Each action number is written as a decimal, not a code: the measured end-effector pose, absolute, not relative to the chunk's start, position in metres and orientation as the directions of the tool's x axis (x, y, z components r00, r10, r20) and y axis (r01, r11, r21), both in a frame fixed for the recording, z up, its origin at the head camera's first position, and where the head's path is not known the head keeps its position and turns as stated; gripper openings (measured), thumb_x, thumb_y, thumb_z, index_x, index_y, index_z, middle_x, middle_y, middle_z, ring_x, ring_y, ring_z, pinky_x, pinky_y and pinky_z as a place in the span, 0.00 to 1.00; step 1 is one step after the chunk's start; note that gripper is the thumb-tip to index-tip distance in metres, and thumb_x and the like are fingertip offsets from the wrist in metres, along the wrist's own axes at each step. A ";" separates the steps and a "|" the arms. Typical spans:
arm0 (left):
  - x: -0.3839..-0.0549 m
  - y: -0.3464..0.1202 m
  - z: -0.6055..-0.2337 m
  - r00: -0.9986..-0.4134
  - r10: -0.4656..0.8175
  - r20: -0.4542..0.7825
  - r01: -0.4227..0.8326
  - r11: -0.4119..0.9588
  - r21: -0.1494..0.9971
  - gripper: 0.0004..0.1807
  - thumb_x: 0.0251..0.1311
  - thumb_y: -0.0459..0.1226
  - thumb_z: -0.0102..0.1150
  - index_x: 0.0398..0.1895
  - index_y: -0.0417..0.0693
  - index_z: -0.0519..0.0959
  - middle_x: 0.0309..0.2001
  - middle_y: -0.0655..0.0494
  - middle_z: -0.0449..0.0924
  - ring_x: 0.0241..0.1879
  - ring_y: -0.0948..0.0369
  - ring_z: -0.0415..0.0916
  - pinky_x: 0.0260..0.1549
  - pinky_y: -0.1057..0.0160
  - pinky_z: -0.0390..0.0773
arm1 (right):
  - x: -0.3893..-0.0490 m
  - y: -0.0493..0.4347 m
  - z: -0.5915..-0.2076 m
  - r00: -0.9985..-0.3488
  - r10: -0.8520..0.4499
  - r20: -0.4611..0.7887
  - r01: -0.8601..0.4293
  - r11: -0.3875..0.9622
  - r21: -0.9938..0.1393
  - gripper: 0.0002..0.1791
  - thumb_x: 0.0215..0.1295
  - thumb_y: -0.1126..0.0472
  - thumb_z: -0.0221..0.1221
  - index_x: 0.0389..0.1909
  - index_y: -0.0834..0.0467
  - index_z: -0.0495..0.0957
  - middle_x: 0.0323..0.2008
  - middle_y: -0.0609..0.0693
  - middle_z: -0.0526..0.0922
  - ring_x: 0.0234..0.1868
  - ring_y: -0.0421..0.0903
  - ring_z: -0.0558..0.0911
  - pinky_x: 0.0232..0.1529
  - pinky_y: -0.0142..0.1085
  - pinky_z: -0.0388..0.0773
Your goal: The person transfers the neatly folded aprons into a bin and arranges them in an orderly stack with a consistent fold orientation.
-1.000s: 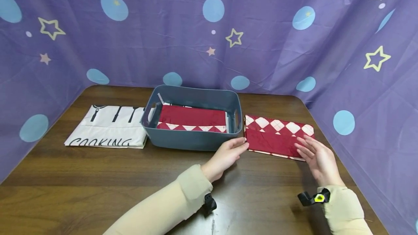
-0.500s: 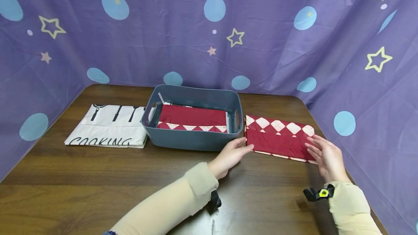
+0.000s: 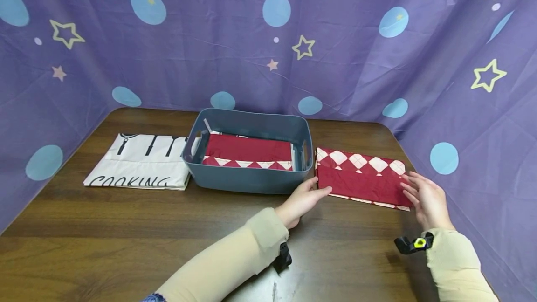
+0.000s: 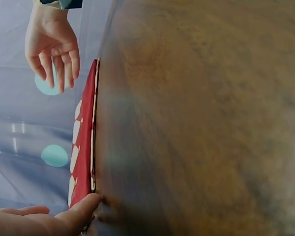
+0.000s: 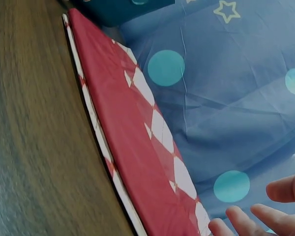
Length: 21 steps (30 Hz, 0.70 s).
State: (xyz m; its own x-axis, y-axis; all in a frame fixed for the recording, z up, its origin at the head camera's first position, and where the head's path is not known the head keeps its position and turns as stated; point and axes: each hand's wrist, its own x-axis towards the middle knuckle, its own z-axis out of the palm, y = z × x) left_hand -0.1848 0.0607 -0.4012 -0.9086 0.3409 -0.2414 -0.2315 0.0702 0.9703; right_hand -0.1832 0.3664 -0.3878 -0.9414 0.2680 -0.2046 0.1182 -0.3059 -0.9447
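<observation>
Purple curtain point(image 3: 344, 73) with stars and blue ovals backs the scene; same as a second ago. Brown wood worktop point(image 3: 126, 236) below it. Blue-grey basket point(image 3: 247, 181), upright at the worktop's far side, has kept its place. White cloth point(image 3: 138, 164), folded flat, printed with utensils and "COOKING", lies unmoved just left of the basket. Red cloth point(image 3: 365, 185), folded flat with a band of white diamonds along its far side, lies on the worktop just right of the basket, no clear shift noted. Folded red piece point(image 3: 249, 149) inside the basket, also as earlier. Left hand point(image 3: 299, 202) has slid rightward, its thumb now at the red cloth's near left corner; grip wide, thumb apart from fingers, nothing held. Contact there: cannot tell. Right hand point(image 3: 428, 199) has drawn off to the right, from in front of the red cloth to its right end, so the near right corner now shows. Grip wide, fingers gently bent, holding nothing; left wrist view puts it clear of the cloth. Smallest item: black strap point(image 3: 283, 259) at the left wrist, moved along with the arm.
</observation>
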 end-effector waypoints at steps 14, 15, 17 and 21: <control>-0.193 0.070 -0.405 -0.907 0.331 -0.260 -0.263 0.038 0.964 0.44 0.65 0.46 0.59 0.77 0.36 0.51 0.76 0.41 0.54 0.75 0.45 0.53 0.73 0.43 0.55 | -0.188 0.374 -0.394 -0.854 0.423 -0.304 0.213 -0.250 -0.944 0.21 0.73 0.64 0.49 0.23 0.40 0.80 0.23 0.33 0.83 0.31 0.31 0.80 0.38 0.24 0.73; -0.193 0.070 -0.405 -0.906 0.333 -0.262 -0.266 0.032 0.963 0.44 0.66 0.46 0.59 0.77 0.36 0.50 0.77 0.41 0.53 0.76 0.45 0.52 0.74 0.44 0.55 | -0.189 0.374 -0.394 -0.846 0.431 -0.315 0.227 -0.243 -0.943 0.21 0.73 0.63 0.49 0.23 0.40 0.80 0.23 0.33 0.83 0.31 0.31 0.79 0.40 0.24 0.72; -0.193 0.070 -0.405 -0.903 0.336 -0.267 -0.276 0.023 0.961 0.44 0.66 0.45 0.58 0.77 0.36 0.49 0.77 0.41 0.53 0.76 0.46 0.52 0.74 0.45 0.54 | -0.189 0.376 -0.396 -0.835 0.441 -0.330 0.253 -0.226 -0.941 0.22 0.73 0.62 0.49 0.22 0.39 0.80 0.22 0.33 0.82 0.32 0.30 0.78 0.42 0.25 0.69; -0.194 0.072 -0.407 -0.895 0.348 -0.280 -0.301 -0.007 0.954 0.44 0.66 0.43 0.59 0.77 0.35 0.48 0.77 0.40 0.51 0.76 0.46 0.51 0.73 0.45 0.58 | -0.190 0.378 -0.398 -0.821 0.445 -0.358 0.299 -0.199 -0.933 0.23 0.74 0.60 0.49 0.20 0.36 0.78 0.23 0.31 0.80 0.33 0.30 0.76 0.44 0.29 0.64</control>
